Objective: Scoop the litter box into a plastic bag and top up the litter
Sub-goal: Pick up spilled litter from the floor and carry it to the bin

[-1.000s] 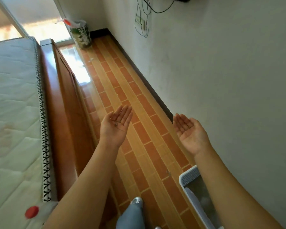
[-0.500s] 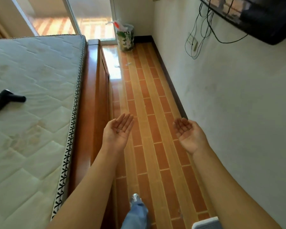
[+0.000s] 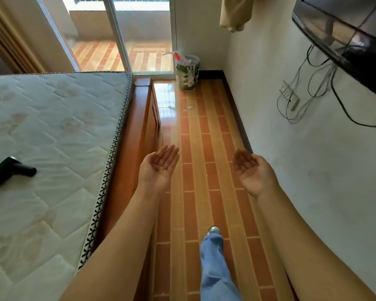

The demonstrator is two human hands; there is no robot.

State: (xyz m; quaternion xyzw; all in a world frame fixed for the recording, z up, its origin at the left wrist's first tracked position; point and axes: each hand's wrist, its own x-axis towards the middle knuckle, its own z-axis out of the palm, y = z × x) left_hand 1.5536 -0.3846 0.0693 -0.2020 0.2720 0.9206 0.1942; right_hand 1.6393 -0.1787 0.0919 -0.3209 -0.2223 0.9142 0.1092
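While stepping forward with left hand point(image 3: 159, 168) and right hand point(image 3: 251, 172) flat and empty, leaves the litter box behind, out of view, probably heading to the bin point(image 3: 187, 72) for a bag.

We see a clear plastic bag point(image 3: 183, 58), with a red strip at its crumpled mouth, lining a green-and-white patterned bin point(image 3: 187, 78). The bin stands upright on the tiled floor point(image 3: 206, 170) in the far corner, just beside the sliding glass door point(image 3: 143, 29).
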